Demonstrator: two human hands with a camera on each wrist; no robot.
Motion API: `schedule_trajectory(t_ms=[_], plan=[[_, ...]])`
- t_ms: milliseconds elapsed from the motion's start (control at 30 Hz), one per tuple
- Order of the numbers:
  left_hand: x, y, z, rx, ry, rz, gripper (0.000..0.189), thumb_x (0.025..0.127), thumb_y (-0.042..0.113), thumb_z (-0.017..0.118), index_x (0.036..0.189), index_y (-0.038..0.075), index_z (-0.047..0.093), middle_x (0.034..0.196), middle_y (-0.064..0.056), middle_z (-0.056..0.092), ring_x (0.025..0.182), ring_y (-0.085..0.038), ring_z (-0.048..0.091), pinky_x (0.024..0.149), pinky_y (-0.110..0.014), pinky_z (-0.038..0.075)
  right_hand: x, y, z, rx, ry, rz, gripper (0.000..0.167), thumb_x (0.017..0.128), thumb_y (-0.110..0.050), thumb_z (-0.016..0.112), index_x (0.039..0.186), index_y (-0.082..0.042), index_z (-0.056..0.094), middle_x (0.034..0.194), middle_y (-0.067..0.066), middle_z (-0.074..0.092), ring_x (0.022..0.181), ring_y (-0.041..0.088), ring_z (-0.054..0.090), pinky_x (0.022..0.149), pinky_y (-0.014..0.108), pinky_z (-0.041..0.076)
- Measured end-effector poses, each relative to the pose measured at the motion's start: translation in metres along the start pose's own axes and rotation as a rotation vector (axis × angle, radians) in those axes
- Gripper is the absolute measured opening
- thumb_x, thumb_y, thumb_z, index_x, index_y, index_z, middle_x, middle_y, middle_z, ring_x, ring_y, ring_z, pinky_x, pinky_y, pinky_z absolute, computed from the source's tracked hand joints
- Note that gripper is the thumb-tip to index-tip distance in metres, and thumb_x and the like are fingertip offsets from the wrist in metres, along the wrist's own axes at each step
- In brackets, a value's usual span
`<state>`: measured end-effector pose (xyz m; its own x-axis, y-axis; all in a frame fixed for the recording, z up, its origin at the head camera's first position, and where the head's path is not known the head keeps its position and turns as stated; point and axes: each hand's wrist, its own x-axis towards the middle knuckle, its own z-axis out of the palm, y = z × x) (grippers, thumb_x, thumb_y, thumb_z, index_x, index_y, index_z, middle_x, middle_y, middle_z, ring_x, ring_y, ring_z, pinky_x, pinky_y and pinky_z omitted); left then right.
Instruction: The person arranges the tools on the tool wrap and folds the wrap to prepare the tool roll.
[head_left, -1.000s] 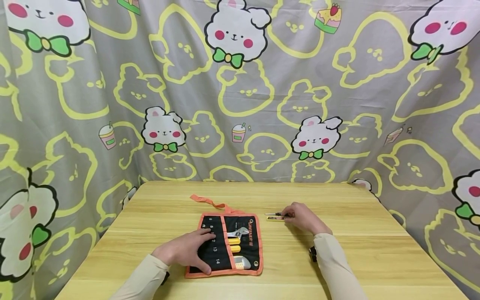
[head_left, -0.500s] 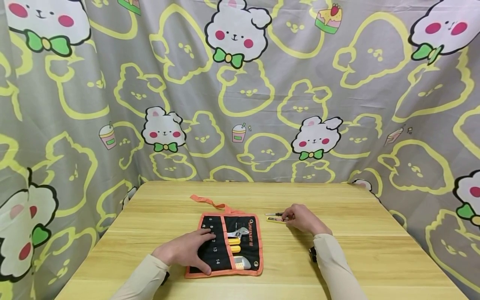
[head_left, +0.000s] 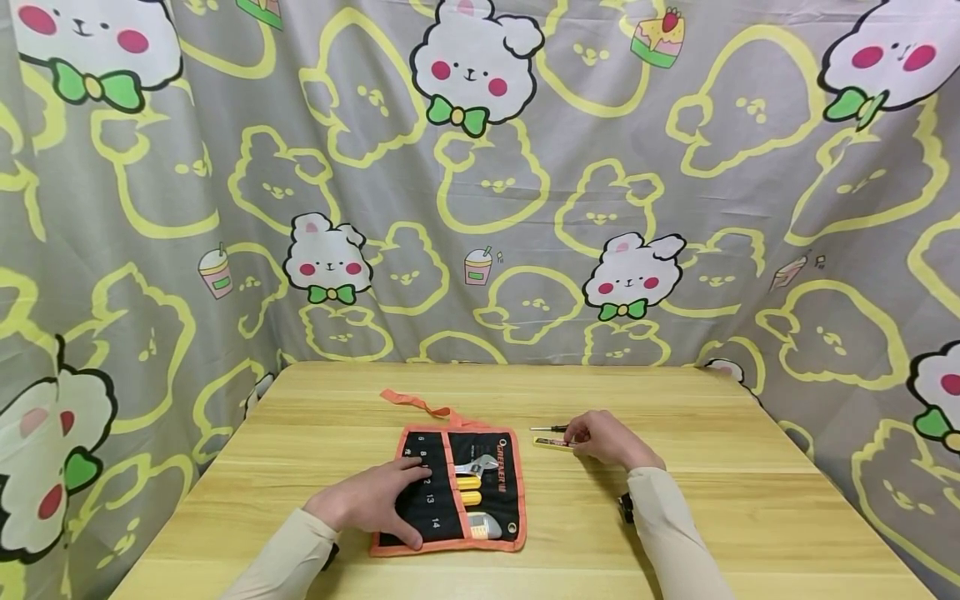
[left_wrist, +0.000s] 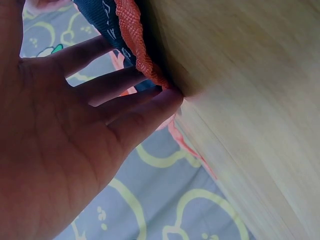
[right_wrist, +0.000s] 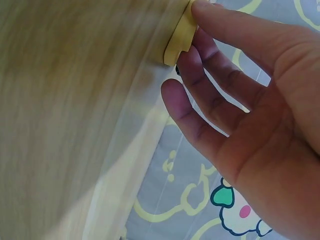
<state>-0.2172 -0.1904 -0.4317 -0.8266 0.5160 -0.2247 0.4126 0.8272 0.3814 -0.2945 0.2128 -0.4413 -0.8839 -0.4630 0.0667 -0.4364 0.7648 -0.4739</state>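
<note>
My left hand [head_left: 375, 500] rests on the left part of a black tool pouch [head_left: 487, 446] with orange edging, fingers spread and fairly straight. In the left wrist view its fingertips lie along the pouch's orange edge [left_wrist: 136, 40]. Out of the pouch pockets show an adjustable wrench [head_left: 480, 465], two yellow handles [head_left: 469, 497] and a grey-and-yellow tool end [head_left: 486, 525]. To the right, my right hand [head_left: 607, 437] pinches the end of a small flat yellow case [head_left: 551, 442] with a dark label. Just behind it lies a thin screwdriver [head_left: 547, 428], its handle partly hidden by the fingers.
An orange tie strap [head_left: 420, 405] trails from the pouch's far edge over the wooden table [head_left: 675, 517]. Behind the table hangs a grey curtain [head_left: 525, 325] with rabbit prints, which also closes off both sides.
The yellow case has shifted slightly toward me with my right hand, opening a small gap from the screwdriver. My left hand and the pouch stay put.
</note>
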Motion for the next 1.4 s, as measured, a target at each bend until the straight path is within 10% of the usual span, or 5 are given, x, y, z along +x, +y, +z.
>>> schedule_trajectory(t_ms=[1400], plan=[[-0.0002,0.0014,0.0007,0.004,-0.007,-0.023,0.093,0.073,0.055,0.089,0.149,0.014,0.053,0.158,-0.016,0.042,0.142,-0.040,0.044,0.112,-0.059,0.040,-0.0010,-0.0070,-0.0061,-0.020,-0.041,-0.045,0.017,0.090,0.004,0.073,0.105,-0.003,0.076,0.094,0.004,0.070,0.081,0.011,0.057,0.073,0.030,0.051]])
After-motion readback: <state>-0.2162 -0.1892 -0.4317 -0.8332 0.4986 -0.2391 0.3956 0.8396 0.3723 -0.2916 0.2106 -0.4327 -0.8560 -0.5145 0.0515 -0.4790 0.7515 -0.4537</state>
